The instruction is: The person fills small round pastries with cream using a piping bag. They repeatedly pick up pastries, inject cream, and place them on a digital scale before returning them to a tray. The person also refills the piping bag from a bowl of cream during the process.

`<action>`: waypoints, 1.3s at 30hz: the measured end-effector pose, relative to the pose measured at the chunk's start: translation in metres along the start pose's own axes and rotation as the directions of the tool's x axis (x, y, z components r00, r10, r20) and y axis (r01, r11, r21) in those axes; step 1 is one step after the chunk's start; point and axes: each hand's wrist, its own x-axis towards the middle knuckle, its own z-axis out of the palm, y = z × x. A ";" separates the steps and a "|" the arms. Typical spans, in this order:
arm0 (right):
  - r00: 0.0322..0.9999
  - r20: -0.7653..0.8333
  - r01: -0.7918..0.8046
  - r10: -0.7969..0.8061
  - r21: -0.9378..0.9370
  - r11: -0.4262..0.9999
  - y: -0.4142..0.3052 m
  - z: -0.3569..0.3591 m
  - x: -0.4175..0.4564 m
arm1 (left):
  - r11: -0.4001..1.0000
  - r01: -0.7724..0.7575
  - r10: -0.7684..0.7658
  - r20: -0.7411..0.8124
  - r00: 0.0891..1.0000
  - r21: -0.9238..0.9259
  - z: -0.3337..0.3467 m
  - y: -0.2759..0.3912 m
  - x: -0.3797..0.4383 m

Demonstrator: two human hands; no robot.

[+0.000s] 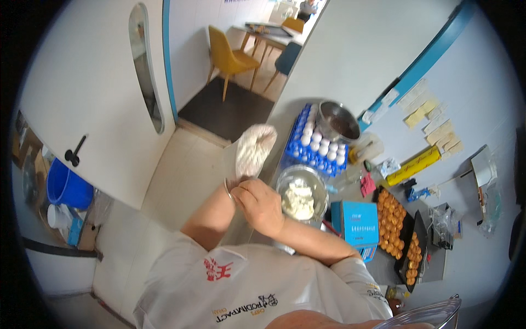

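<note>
My left hand [254, 152] is covered by a thin, whitish translucent plastic glove or bag, wrinkled over the fingers; how far the fingers are bent is unclear. A metal bangle sits on that wrist. Bare, my right hand [259, 203] pinches the cover's edge at the left wrist, its fingers closed. Just right of it stands a clear-sided bowl [324, 197] with a pale creamy mass [299, 199]. Behind the bowl, white eggs [314, 146] rest in stacked blue plastic egg trays [292, 137], and a metal bowl [337, 123] with dark contents touches them.
On the counter at right are a blue box [356, 224], black trays [400, 269] of browned round pastries [390, 226], a pink cloth [367, 185] and a yellow roll [413, 165]. A white door [102, 53] stands at left near a blue bucket [70, 185]; chairs [224, 51] and a distant person [307, 9] are beyond the doorway.
</note>
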 end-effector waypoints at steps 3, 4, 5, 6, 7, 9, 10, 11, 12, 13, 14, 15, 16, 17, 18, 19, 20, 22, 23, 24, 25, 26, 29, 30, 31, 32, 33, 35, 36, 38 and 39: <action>0.998 -0.016 -0.059 0.061 0.072 0.996 -0.003 -0.023 -0.015 | 0.996 0.061 -0.070 0.142 0.987 0.071 -0.018 0.019 -0.005; 0.992 -0.041 -0.113 0.116 0.073 0.991 0.005 -0.030 -0.031 | 0.993 0.080 -0.097 0.201 0.975 0.090 -0.022 0.028 -0.007; 0.946 -0.099 -0.296 0.310 0.134 0.946 0.022 -0.033 -0.045 | 0.990 0.091 -0.118 0.269 0.956 0.110 -0.022 0.037 -0.011; 0.861 -0.155 -0.448 0.485 0.221 0.866 0.039 -0.036 -0.059 | 0.989 0.090 -0.123 0.331 0.936 0.114 -0.024 0.044 -0.015; 0.673 -0.151 -0.622 0.724 0.414 0.665 0.053 -0.038 -0.058 | 0.986 0.097 -0.141 0.378 0.915 0.133 -0.026 0.049 -0.023; 0.428 0.278 -0.785 0.860 0.585 0.202 0.085 -0.034 -0.057 | 0.994 0.077 -0.105 0.457 0.883 0.080 -0.025 0.054 -0.038; 0.363 0.471 -0.805 0.804 0.594 0.016 0.092 -0.024 -0.059 | 0.993 0.084 -0.113 0.494 0.862 0.081 -0.025 0.049 -0.042; 0.306 0.643 -0.807 0.702 0.567 -0.167 0.095 -0.011 -0.064 | 0.991 0.098 -0.129 0.525 0.841 0.088 -0.024 0.041 -0.049; 0.279 0.656 -0.809 0.701 0.554 -0.197 0.094 0.006 -0.071 | 0.989 0.112 -0.148 0.543 0.827 0.100 -0.025 0.033 -0.056; 0.250 0.671 -0.811 0.697 0.539 -0.227 0.089 0.016 -0.072 | 0.986 0.129 -0.168 0.557 0.813 0.109 -0.026 0.024 -0.063; 0.229 0.754 -0.814 0.615 0.495 -0.304 0.091 0.017 -0.071 | 0.982 0.146 -0.187 0.567 0.802 0.118 -0.026 0.015 -0.070; 0.257 0.743 -0.821 0.618 0.506 -0.266 0.091 0.018 -0.068 | 0.978 0.163 -0.208 0.576 0.791 0.130 -0.027 0.007 -0.075; 0.288 0.734 -0.828 0.615 0.513 -0.225 0.091 0.020 -0.065 | 0.975 0.175 -0.224 0.579 0.784 0.140 -0.029 0.002 -0.079; 0.322 0.734 -0.818 0.598 0.534 -0.216 0.089 0.017 -0.061 | 0.971 0.186 -0.239 0.581 0.778 0.150 -0.031 -0.003 -0.082; 0.355 0.732 -0.806 0.581 0.554 -0.206 0.087 0.013 -0.056 | 0.968 0.194 -0.251 0.583 0.773 0.159 -0.031 -0.008 -0.085; 0.349 0.725 -0.759 0.593 0.591 -0.275 0.089 0.018 -0.062 | 0.965 0.199 -0.262 0.588 0.766 0.171 -0.031 -0.011 -0.085; 0.343 0.718 -0.705 0.606 0.623 -0.340 0.094 0.029 -0.072 | 0.961 0.206 -0.275 0.588 0.760 0.184 -0.032 -0.013 -0.086; 0.256 0.724 -0.696 0.641 0.597 -0.398 0.098 0.049 -0.097 | 0.954 0.218 -0.299 0.588 0.751 0.207 -0.032 -0.018 -0.085; 0.170 0.735 -0.740 0.656 0.535 -0.408 0.098 0.059 -0.109 | 0.948 0.228 -0.316 0.586 0.747 0.221 -0.032 -0.022 -0.085; 0.138 0.742 -0.770 0.656 0.497 -0.400 0.088 0.053 -0.113 | 0.943 0.233 -0.329 0.570 0.753 0.236 -0.034 -0.027 -0.086; 0.099 0.745 -0.800 0.660 0.454 -0.392 0.082 0.047 -0.121 | 0.937 0.238 -0.342 0.548 0.763 0.254 -0.039 -0.033 -0.088; 0.141 0.756 -0.831 0.639 0.442 -0.339 0.082 0.031 -0.130 | 0.928 0.242 -0.360 0.519 0.775 0.282 -0.045 -0.038 -0.088; 0.254 0.633 -0.848 0.731 0.509 -0.146 0.081 -0.037 -0.155 | 0.869 0.258 -0.449 0.456 0.768 0.422 -0.074 -0.048 -0.089; 0.326 0.448 -0.890 0.832 0.442 0.110 0.088 -0.056 -0.175 | 0.847 0.256 -0.477 0.454 0.753 0.465 -0.082 -0.050 -0.088; 0.431 0.262 -0.885 0.864 0.308 0.348 0.096 -0.075 -0.194 | 0.823 0.250 -0.508 0.460 0.728 0.511 -0.088 -0.054 -0.089; 0.541 0.166 -0.829 0.825 -0.058 0.556 0.105 -0.100 -0.208 | 0.804 0.226 -0.530 0.491 0.691 0.549 -0.088 -0.060 -0.087; 0.658 0.124 -0.640 0.743 -0.427 0.639 0.111 -0.121 -0.219 | 0.791 0.196 -0.547 0.526 0.652 0.580 -0.087 -0.067 -0.084; 0.567 0.242 -0.566 0.787 -0.580 0.586 0.114 -0.134 -0.240 | 0.777 0.115 -0.558 0.592 0.582 0.619 -0.078 -0.086 -0.083; 0.515 0.295 -0.517 0.805 -0.643 0.566 0.115 -0.134 -0.248 | 0.773 0.062 -0.554 0.625 0.550 0.631 -0.069 -0.096 -0.083; 0.382 0.358 -0.535 0.852 -0.665 0.520 0.122 -0.121 -0.255 | 0.771 -0.051 -0.534 0.688 0.491 0.635 -0.048 -0.118 -0.081; 0.317 0.385 -0.540 0.867 -0.678 0.499 0.126 -0.115 -0.256 | 0.773 -0.103 -0.518 0.716 0.469 0.627 -0.036 -0.130 -0.079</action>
